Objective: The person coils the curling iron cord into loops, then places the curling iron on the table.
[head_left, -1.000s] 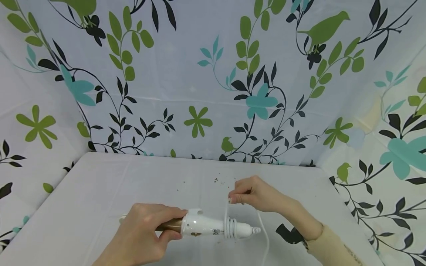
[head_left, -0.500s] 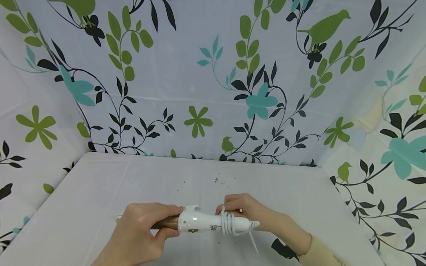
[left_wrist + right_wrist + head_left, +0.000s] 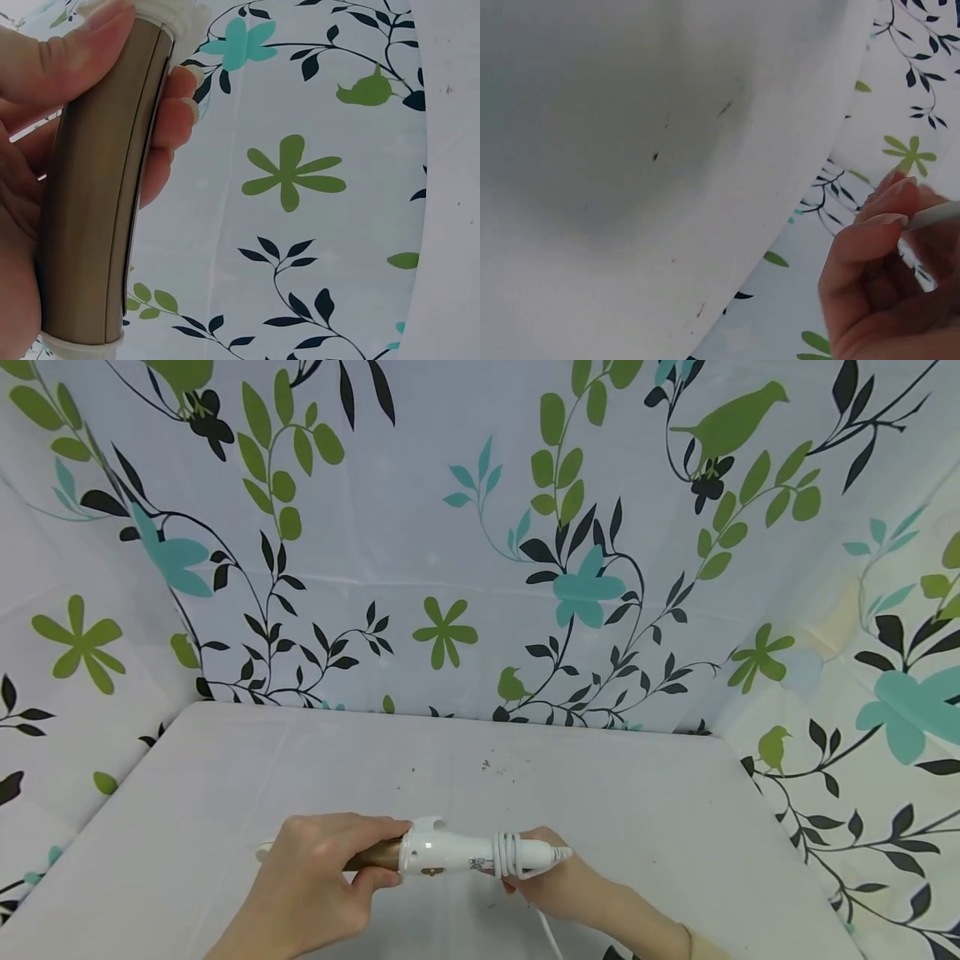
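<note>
White handle (image 3: pixel 450 853) gleaming above white table (image 3: pixel 300 768), bronze barrel (image 3: pixel 97 195) shining above the table, white cord (image 3: pixel 507 856) looping above it, dark specks (image 3: pixel 486 766) dotting it, green birds (image 3: pixel 733 429), turquoise flowers (image 3: pixel 588 589) and black leaves (image 3: pixel 537 551) patterning white cloth (image 3: pixel 390 510) behind the table, beige sleeve (image 3: pixel 707 948) showing over it

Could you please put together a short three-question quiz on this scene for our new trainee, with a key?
1. Multiple choice: what colour is the barrel that the left hand grips? (a) teal, (b) brown, (c) black.
2. True or false: the white cord is looped around the white handle.
3. Fill in: in the right wrist view, the right hand pinches the ____.

Key:
1. b, brown.
2. True.
3. Cord.
</note>
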`<state>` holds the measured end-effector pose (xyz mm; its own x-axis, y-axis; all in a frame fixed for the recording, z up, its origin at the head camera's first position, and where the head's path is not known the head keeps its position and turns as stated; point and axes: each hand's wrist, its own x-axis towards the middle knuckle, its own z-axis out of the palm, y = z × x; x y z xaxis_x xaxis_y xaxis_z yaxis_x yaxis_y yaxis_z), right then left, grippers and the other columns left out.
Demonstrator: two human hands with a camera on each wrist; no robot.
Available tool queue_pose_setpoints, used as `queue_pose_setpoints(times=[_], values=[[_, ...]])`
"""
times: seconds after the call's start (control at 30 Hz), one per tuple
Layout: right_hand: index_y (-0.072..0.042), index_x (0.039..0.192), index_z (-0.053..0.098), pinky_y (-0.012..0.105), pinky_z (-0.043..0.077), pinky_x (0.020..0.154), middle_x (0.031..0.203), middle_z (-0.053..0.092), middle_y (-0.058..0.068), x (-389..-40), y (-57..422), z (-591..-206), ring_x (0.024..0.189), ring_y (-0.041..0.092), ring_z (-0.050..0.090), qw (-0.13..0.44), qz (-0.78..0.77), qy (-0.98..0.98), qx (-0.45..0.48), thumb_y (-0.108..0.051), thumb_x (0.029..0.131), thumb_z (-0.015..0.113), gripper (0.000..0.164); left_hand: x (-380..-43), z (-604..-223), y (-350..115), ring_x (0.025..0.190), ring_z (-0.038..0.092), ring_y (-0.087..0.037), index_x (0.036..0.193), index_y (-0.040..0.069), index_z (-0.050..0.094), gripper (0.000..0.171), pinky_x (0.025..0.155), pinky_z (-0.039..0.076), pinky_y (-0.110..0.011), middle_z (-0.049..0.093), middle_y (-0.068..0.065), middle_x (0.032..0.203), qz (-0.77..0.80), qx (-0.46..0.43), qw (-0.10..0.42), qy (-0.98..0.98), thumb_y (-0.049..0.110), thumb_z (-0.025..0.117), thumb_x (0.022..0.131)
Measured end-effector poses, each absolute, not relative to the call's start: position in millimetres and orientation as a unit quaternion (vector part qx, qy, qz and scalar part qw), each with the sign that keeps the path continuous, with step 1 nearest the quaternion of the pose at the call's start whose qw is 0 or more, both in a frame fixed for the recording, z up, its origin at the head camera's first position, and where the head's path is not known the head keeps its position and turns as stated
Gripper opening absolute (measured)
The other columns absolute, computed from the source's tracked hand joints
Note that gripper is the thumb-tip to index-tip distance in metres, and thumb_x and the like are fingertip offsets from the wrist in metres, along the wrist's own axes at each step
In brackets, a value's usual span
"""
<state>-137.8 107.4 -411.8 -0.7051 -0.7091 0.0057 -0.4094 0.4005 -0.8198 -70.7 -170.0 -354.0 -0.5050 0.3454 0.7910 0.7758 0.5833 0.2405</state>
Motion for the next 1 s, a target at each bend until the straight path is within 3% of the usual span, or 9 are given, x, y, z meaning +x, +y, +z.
queue_pose_setpoints(times=[0.13, 0.23, 0.37, 0.5, 0.57, 0.7, 0.77, 0.9, 1.0], values=[[-0.012, 0.100, 0.067, 0.019, 0.045, 0.044, 0.063, 0.060, -0.001, -125, 103, -408, 0.046, 0.001, 0.050, 0.171, -0.432, 0.835, -0.296, -0.027, 0.100, 0.061, 0.016, -71, -353, -169, 0.064, 0.069, -0.002, 0.093, 0.010, 0.076, 0.046, 0.057, 0.053, -0.015, 0.076, 0.002, 0.082, -0.288, -0.320, 0.361, -0.828, 0.000, 0.089, 0.051], [-0.014, 0.107, 0.066, 0.018, 0.047, 0.053, 0.072, 0.056, -0.009, -119, 101, -406, 0.057, -0.002, 0.050, 0.163, -0.404, 0.843, -0.315, -0.024, 0.102, 0.058, 0.014, -70, -353, -168, 0.061, 0.066, 0.001, 0.092, 0.011, 0.076, 0.045, 0.056, 0.052, -0.015, 0.075, 0.004, 0.079, -0.282, -0.303, 0.362, -0.835, -0.001, 0.088, 0.050], [-0.008, 0.116, 0.066, 0.017, 0.049, 0.063, 0.081, 0.054, -0.012, -116, 99, -407, 0.068, -0.004, 0.047, 0.166, -0.366, 0.849, -0.343, -0.015, 0.103, 0.055, 0.020, -69, -352, -168, 0.061, 0.065, 0.002, 0.091, 0.011, 0.076, 0.045, 0.056, 0.052, -0.014, 0.075, 0.005, 0.078, -0.281, -0.289, 0.359, -0.842, -0.001, 0.089, 0.049], [-0.003, 0.114, 0.069, 0.015, 0.045, 0.055, 0.065, 0.050, -0.014, -109, 95, -409, 0.056, -0.005, 0.044, 0.163, -0.313, 0.874, -0.333, -0.016, 0.102, 0.055, 0.022, -69, -351, -167, 0.061, 0.065, 0.002, 0.090, 0.012, 0.076, 0.045, 0.056, 0.052, -0.014, 0.075, 0.005, 0.078, -0.275, -0.283, 0.358, -0.846, 0.000, 0.090, 0.049], [-0.004, 0.108, 0.071, 0.015, 0.041, 0.051, 0.059, 0.052, -0.013, -105, 92, -411, 0.051, -0.004, 0.041, 0.121, -0.254, 0.898, -0.338, -0.019, 0.100, 0.060, 0.020, -70, -351, -167, 0.061, 0.064, 0.002, 0.089, 0.012, 0.076, 0.045, 0.055, 0.052, -0.015, 0.074, 0.006, 0.077, -0.270, -0.281, 0.362, -0.847, 0.000, 0.089, 0.048], [-0.008, 0.095, 0.071, 0.017, 0.035, 0.044, 0.057, 0.056, -0.008, -95, 88, -418, 0.047, 0.000, 0.039, -0.018, -0.118, 0.926, -0.359, -0.021, 0.094, 0.068, 0.013, -70, -351, -166, 0.060, 0.065, 0.001, 0.088, 0.013, 0.076, 0.044, 0.055, 0.052, -0.015, 0.074, 0.007, 0.076, -0.263, -0.277, 0.372, -0.846, 0.001, 0.088, 0.047], [-0.006, 0.098, 0.069, 0.017, 0.032, 0.042, 0.055, 0.054, -0.007, -90, 86, -421, 0.045, 0.001, 0.035, -0.068, -0.079, 0.923, -0.370, -0.018, 0.091, 0.071, 0.014, -70, -351, -166, 0.061, 0.065, 0.000, 0.089, 0.013, 0.076, 0.044, 0.056, 0.052, -0.016, 0.074, 0.007, 0.077, -0.263, -0.277, 0.375, -0.845, 0.001, 0.088, 0.048], [-0.001, 0.117, 0.063, 0.015, 0.029, 0.041, 0.057, 0.051, -0.008, -83, 85, -426, 0.044, 0.001, 0.030, -0.059, -0.068, 0.917, -0.389, -0.009, 0.083, 0.074, 0.036, -71, -350, -168, 0.062, 0.066, -0.001, 0.090, 0.013, 0.076, 0.045, 0.057, 0.053, -0.017, 0.074, 0.008, 0.077, -0.262, -0.270, 0.383, -0.844, 0.000, 0.087, 0.049], [0.001, 0.124, 0.059, 0.013, 0.031, 0.043, 0.063, 0.057, -0.006, -79, 84, -429, 0.047, 0.000, 0.032, -0.041, -0.064, 0.917, -0.392, -0.023, 0.089, 0.072, 0.045, -71, -349, -170, 0.061, 0.066, -0.001, 0.091, 0.012, 0.077, 0.045, 0.056, 0.053, -0.017, 0.074, 0.008, 0.077, -0.259, -0.261, 0.386, -0.846, 0.000, 0.087, 0.049]])
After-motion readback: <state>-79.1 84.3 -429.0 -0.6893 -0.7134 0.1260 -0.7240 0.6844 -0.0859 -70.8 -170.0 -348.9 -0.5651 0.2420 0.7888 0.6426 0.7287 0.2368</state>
